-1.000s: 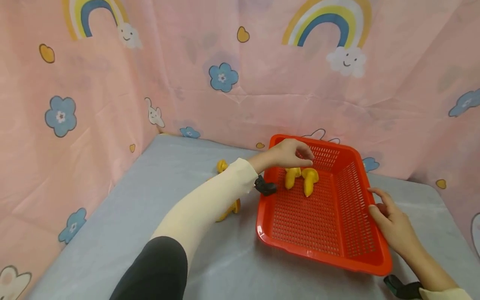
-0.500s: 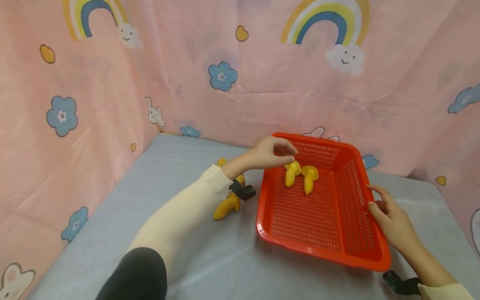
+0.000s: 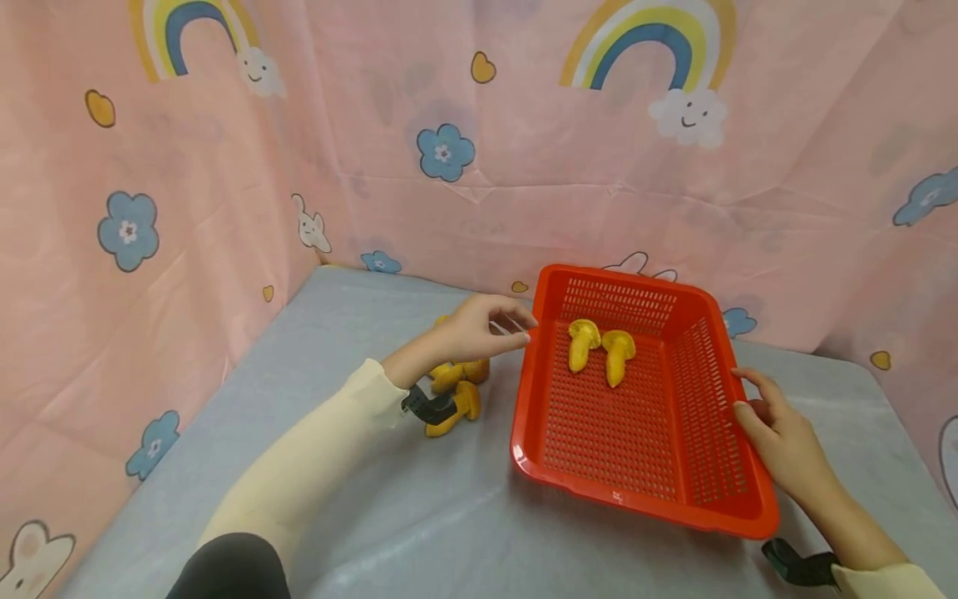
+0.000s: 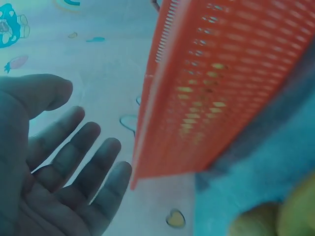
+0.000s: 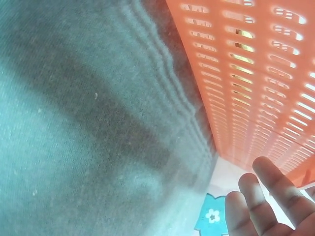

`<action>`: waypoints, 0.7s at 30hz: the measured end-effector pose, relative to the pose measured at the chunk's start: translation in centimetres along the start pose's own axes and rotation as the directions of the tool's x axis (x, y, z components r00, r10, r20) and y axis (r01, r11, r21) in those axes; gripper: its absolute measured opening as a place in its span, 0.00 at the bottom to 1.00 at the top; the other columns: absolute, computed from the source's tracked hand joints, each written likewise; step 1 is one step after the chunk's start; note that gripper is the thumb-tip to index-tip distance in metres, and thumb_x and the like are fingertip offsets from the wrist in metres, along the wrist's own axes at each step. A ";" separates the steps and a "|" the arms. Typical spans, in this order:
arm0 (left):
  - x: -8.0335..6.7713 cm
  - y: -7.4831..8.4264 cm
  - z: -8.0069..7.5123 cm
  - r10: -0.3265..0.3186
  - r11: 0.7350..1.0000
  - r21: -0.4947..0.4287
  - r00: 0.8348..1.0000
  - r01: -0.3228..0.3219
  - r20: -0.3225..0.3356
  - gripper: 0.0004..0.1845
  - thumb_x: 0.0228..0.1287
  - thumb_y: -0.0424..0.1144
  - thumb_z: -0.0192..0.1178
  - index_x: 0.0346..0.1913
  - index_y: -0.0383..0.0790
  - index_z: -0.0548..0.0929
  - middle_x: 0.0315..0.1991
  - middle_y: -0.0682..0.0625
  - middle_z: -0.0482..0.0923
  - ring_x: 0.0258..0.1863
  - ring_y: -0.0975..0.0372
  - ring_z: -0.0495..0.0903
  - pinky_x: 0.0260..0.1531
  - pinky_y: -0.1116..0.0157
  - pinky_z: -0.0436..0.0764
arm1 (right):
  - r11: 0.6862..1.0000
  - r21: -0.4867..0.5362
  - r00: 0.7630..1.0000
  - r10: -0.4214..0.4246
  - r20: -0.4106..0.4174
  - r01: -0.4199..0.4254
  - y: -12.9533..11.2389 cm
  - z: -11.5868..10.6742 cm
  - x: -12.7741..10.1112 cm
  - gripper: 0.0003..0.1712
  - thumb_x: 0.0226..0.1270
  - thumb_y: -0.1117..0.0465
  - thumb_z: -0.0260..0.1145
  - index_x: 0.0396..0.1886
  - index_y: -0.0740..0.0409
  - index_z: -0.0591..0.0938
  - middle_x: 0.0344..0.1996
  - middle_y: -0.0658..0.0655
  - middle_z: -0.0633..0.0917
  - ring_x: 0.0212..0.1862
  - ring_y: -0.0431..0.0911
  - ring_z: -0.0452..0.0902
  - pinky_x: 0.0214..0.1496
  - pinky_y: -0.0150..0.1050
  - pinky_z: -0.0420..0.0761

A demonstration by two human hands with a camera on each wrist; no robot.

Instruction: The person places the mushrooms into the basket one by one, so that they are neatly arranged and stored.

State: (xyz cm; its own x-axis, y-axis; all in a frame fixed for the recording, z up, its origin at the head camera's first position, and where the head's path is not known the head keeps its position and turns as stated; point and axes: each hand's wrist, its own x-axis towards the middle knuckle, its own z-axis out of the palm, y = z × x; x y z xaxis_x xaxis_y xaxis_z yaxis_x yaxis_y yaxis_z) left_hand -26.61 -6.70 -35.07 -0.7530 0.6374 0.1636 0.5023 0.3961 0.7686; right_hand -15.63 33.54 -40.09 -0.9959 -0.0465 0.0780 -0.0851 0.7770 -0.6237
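A red plastic basket [image 3: 609,491] with perforated walls sits on the table. Inside it, two yellow toy mushrooms [image 3: 617,358] lie side by side near the far left. My left hand [image 3: 479,329] is over the basket's left rim edge, fingers loosely bent and holding nothing; the left wrist view shows the fingers [image 4: 101,167] spread apart from the wall. Below that hand and wrist lie several more yellow mushrooms [image 3: 466,403], partly hidden. My right hand [image 3: 782,445] holds the basket's right rim with thumb and index finger, its other fingers [image 5: 256,201] outside the wall.
A grey-blue cloth covers the table [image 3: 404,516]. Behind and to the left hangs a pink patterned curtain [image 3: 359,133], close to the basket's far side. Black wrist straps [image 3: 430,406] sit on both wrists.
My left hand has moved left from above the mushrooms in the basket to its left rim, over the loose mushrooms' side. My right hand stays on the basket, which has barely shifted.
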 end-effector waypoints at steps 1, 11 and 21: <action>-0.5 -0.3 0.0 -0.009 1.000 0.011 1.000 0.009 0.004 0.11 0.64 0.38 0.61 0.48 0.39 0.83 0.48 0.48 0.83 0.46 0.61 0.83 0.44 0.69 0.83 | 1.000 -0.001 1.000 0.000 0.000 0.000 0.0 0.0 0.0 0.30 0.78 0.54 0.44 0.75 0.55 0.54 0.45 0.78 0.78 0.23 0.35 0.78 0.22 0.33 0.80; -4.2 -3.2 0.4 -0.066 0.994 0.095 0.993 0.057 0.100 0.10 0.61 0.38 0.64 0.44 0.41 0.85 0.45 0.46 0.84 0.46 0.57 0.82 0.42 0.71 0.83 | 1.000 0.007 1.000 0.008 0.001 -0.008 0.0 -0.1 0.1 0.30 0.78 0.54 0.44 0.75 0.55 0.54 0.45 0.78 0.78 0.24 0.35 0.78 0.23 0.33 0.80; -5.7 -4.4 1.3 -0.095 0.983 0.173 0.983 0.067 0.156 0.13 0.59 0.37 0.66 0.46 0.36 0.85 0.44 0.44 0.83 0.44 0.56 0.80 0.48 0.59 0.81 | 1.000 0.021 1.000 0.001 -0.004 -0.001 -0.1 0.0 0.0 0.30 0.77 0.54 0.44 0.74 0.55 0.54 0.44 0.77 0.79 0.23 0.35 0.78 0.22 0.34 0.81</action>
State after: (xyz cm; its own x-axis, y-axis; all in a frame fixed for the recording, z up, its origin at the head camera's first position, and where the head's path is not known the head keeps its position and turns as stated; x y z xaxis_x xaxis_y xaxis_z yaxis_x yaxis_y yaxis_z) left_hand -24.00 -11.20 -40.19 -0.7215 0.6924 -0.0082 0.5167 0.5463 0.6592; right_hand -15.65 33.50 -40.01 -0.9959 -0.0430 0.0801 -0.0845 0.7635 -0.6402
